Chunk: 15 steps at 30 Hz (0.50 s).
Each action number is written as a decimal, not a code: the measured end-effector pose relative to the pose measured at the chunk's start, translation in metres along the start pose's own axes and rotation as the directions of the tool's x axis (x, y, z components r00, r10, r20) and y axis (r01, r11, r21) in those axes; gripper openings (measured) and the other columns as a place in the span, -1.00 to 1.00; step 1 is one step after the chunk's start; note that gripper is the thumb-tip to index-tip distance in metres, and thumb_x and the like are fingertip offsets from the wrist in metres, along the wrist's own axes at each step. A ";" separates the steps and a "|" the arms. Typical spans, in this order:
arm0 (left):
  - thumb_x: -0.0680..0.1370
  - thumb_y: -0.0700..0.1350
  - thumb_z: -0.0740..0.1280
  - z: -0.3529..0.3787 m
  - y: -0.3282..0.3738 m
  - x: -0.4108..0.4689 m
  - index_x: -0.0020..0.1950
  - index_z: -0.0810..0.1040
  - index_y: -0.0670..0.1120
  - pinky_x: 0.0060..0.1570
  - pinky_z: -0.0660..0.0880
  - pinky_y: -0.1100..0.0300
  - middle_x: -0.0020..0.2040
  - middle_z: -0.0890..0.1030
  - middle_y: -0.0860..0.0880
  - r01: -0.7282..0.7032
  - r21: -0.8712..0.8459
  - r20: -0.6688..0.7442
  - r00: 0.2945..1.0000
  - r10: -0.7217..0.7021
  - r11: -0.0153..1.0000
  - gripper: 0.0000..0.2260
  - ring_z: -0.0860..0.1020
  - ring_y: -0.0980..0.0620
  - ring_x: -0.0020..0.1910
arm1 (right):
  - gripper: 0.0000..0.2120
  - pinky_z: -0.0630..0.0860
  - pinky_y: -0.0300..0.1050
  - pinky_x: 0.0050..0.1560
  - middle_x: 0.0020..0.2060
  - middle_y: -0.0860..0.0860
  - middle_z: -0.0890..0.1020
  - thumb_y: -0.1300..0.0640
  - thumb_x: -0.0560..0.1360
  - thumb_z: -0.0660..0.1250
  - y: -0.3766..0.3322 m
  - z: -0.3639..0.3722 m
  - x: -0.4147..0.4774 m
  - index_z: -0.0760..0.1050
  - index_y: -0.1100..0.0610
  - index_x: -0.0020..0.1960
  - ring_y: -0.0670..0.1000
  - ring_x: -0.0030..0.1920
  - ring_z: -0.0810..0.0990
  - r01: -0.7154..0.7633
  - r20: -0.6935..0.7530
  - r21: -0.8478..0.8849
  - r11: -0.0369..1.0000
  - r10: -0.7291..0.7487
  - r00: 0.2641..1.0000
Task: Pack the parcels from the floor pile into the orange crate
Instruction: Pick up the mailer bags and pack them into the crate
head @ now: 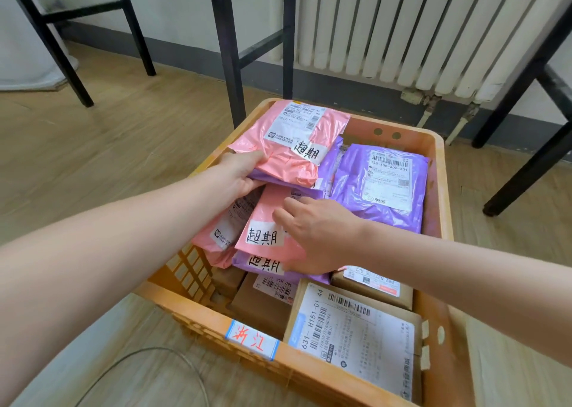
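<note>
The main risk here is the slick stack of poly mailers sliding: the left hand pinches the edge of the upper pink mailer together with a purple mailer edge beneath it, thumb on top and fingers curled under, and that mailer lies tilted, its far end propped on the back rim of the orange crate. If the grip lets go abruptly, I judge it could slip off toward the rim or drag its neighbours askew. The right hand lies flat with its fingers spread and loose, grasping nothing, pressing on the lower pink mailer that sits over another purple one; pushing too hard could shove those toward the crate's near-left wall, where a further pink mailer already bulges against the lattice. The parcels all sit inside the crate, which stands on the wooden floor: soft, wrinkled pink and purple bags with white shipping labels, a large purple mailer at the far right, and brown cardboard boxes with barcoded labels filling the near end. The floor pile is out of view.
</note>
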<state>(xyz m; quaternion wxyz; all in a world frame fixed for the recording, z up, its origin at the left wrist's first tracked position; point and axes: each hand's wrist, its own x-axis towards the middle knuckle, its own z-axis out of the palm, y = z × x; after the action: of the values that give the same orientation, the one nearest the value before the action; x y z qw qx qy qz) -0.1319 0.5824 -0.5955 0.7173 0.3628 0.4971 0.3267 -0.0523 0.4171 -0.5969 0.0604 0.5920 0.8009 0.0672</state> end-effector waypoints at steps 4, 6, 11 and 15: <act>0.47 -0.33 0.40 0.002 -0.002 0.005 0.36 0.35 -0.17 -0.50 0.57 0.01 0.20 0.54 -0.24 -0.048 -0.082 -0.063 0.997 0.043 0.995 -0.51 0.61 -0.16 -0.05 | -0.51 0.39 -0.05 -0.25 0.07 0.12 0.42 -0.09 0.46 0.30 -0.014 0.007 0.007 0.32 0.21 0.23 0.17 0.02 0.50 0.008 0.068 0.015 1.000 -0.009 0.998; 0.47 -0.29 0.42 0.005 -0.003 0.005 0.35 0.37 -0.15 -0.43 0.60 -0.01 0.18 0.56 -0.22 -0.055 -0.114 -0.055 0.997 0.049 0.992 -0.52 0.63 -0.14 -0.04 | -0.55 0.35 -0.06 -0.28 0.06 0.13 0.42 -0.04 0.47 0.28 -0.018 0.009 0.013 0.35 0.23 0.22 0.17 0.02 0.51 -0.012 0.089 0.002 1.000 0.011 0.996; 0.48 -0.25 0.42 0.005 -0.004 0.001 0.30 0.40 -0.14 -0.29 0.63 -0.07 0.11 0.60 -0.20 -0.012 -0.074 -0.064 0.998 0.007 0.997 -0.58 0.64 -0.11 -0.07 | -0.69 0.36 -0.07 -0.30 0.01 0.12 0.49 0.04 0.52 0.21 -0.019 0.003 0.016 0.42 0.21 0.16 0.18 -0.03 0.55 0.078 0.058 -0.022 0.997 -0.076 0.995; 0.46 -0.36 0.38 -0.002 -0.007 0.000 0.34 0.37 -0.25 -0.59 0.53 0.08 0.19 0.54 -0.30 -0.059 -0.008 -0.101 0.993 0.058 0.998 -0.54 0.59 -0.10 -0.26 | -0.77 0.46 -0.08 -0.37 -0.26 0.09 0.57 0.02 0.43 0.26 0.006 -0.010 0.017 0.54 0.19 -0.14 0.16 -0.26 0.56 0.196 -0.351 0.128 0.972 -0.141 0.926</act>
<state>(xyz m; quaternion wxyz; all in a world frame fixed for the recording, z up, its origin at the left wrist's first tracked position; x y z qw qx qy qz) -0.1331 0.5787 -0.6018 0.6834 0.3561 0.5201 0.3683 -0.0531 0.4348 -0.5861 -0.1209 0.5032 0.8501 0.0977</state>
